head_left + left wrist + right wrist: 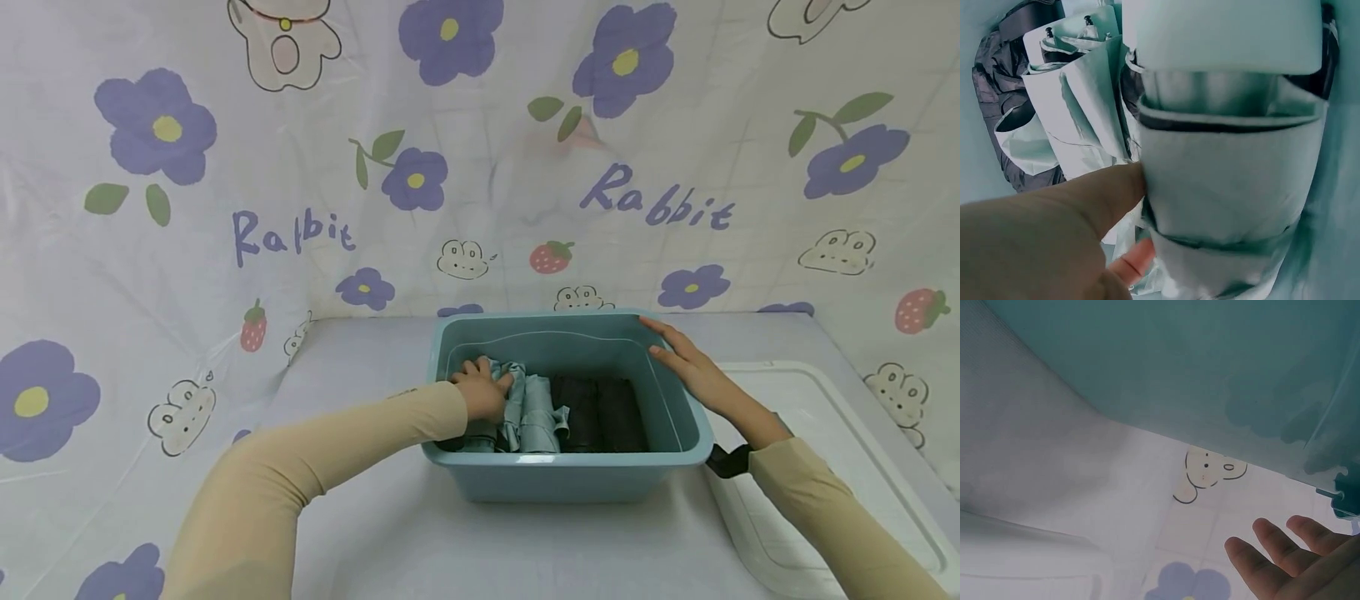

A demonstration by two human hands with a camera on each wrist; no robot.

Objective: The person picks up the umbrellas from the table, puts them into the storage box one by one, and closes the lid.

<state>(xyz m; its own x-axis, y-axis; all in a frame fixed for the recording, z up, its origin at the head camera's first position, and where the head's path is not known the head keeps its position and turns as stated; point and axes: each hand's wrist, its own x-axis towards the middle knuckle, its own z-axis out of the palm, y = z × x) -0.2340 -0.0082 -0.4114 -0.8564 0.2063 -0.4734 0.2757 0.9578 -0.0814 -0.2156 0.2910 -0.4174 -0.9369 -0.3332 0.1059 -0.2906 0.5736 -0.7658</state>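
A blue-green plastic bin point(555, 479) holds a row of folded umbrellas. Inside its left end, my left hand point(483, 393) grips a pale green umbrella point(1229, 181); the thumb and a fingertip show along its side in the left wrist view, while other fingers are hidden. Beside it lies another pale green umbrella point(537, 414) with its strap loose. Two black umbrellas point(600, 414) lie farther right. My right hand point(693, 371) rests against the bin's right rim, fingers extended; three of its fingertips point(1241, 550) show in the right wrist view.
A white lid point(795, 492) lies on the table to the right of the bin, under my right forearm. The table point(360, 517) has a pale cover. Behind it hangs a white curtain point(480, 125) printed with flowers and rabbits.
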